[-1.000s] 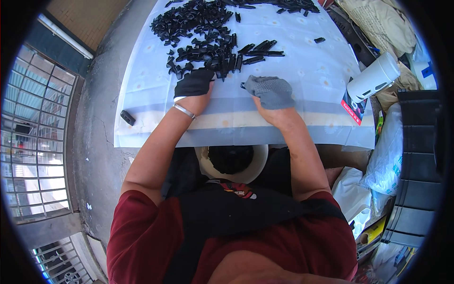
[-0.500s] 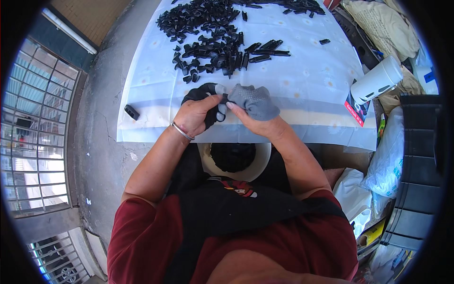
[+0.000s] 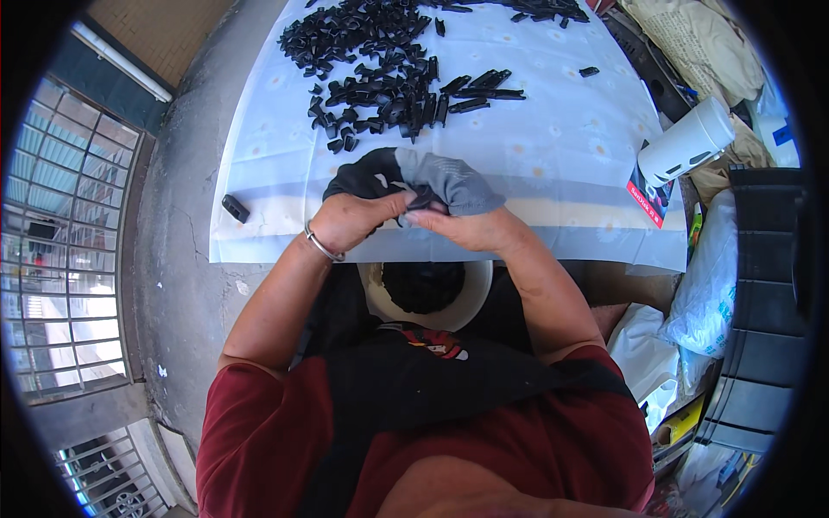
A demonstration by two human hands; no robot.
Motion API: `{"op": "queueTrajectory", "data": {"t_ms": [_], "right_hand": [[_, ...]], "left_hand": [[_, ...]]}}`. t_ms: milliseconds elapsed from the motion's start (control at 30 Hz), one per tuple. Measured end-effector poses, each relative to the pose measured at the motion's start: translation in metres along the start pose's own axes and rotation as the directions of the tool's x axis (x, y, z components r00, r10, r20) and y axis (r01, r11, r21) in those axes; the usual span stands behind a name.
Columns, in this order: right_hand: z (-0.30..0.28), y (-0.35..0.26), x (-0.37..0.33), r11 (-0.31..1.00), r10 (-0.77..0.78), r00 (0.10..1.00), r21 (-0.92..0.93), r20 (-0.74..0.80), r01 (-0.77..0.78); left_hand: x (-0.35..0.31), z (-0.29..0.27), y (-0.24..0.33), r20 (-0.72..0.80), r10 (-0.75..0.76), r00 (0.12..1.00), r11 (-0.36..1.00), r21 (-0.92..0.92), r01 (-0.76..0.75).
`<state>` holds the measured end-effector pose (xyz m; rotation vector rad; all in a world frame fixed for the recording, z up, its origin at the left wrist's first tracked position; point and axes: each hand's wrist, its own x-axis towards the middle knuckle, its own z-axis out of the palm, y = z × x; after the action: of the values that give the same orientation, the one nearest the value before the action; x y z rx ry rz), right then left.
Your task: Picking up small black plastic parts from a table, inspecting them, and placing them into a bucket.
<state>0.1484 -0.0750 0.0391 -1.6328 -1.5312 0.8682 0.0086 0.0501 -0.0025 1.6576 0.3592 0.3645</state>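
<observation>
Over the near edge of the table my two hands meet, thumbs bare and fingers gloved. My left hand, in a black glove, is closed, its thumb pressed against a small black plastic piece. From the other side my right hand, in a grey glove, pinches the same piece. Fingers and gloves cover most of it, so its shape is hard to make out. Beyond the hands lies a heap of small black curved plastic pieces. Several longer black pieces lie at its right.
A pale flowered cloth covers the table. A black oblong object lies near its left edge. On the right a white cup lies tilted by a red-and-black card. Below the table edge, a pale bucket holds dark contents.
My hands have drawn closer together, and the right has curled inward over the left's fingertips. The black piece is now more hidden between them. The view has shifted slightly.
</observation>
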Motion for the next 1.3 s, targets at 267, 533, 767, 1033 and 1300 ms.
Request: {"op": "queueTrajectory", "data": {"t_ms": [267, 533, 767, 1033, 1300], "right_hand": [[0.040, 0.045, -0.002, 0.743, -0.571, 0.761, -0.587, -0.306, 0.321], [0.036, 0.046, -0.002, 0.882, -0.390, 0.882, -0.382, -0.266, 0.275], [0.017, 0.024, -0.001, 0.900, -0.412, 0.844, -0.301, -0.343, 0.317], [0.020, 0.034, -0.015, 0.836, -0.398, 0.864, -0.510, -0.307, 0.203], [0.022, 0.028, -0.014, 0.729, -0.493, 0.828, -0.646, -0.267, 0.226]], "left_hand": [[-0.011, 0.021, 0.021, -0.233, -0.422, 0.876, 0.830, 0.288, 0.477], [-0.005, 0.007, -0.012, -0.112, -0.457, 0.882, 0.880, -0.201, 0.431], [-0.003, 0.021, 0.008, -0.092, -0.371, 0.924, 0.794, -0.548, 0.264], [-0.008, 0.014, -0.002, -0.271, -0.084, 0.959, 0.996, 0.000, 0.087], [-0.007, 0.018, 0.002, -0.275, -0.092, 0.957, 0.980, 0.144, 0.136]]}}
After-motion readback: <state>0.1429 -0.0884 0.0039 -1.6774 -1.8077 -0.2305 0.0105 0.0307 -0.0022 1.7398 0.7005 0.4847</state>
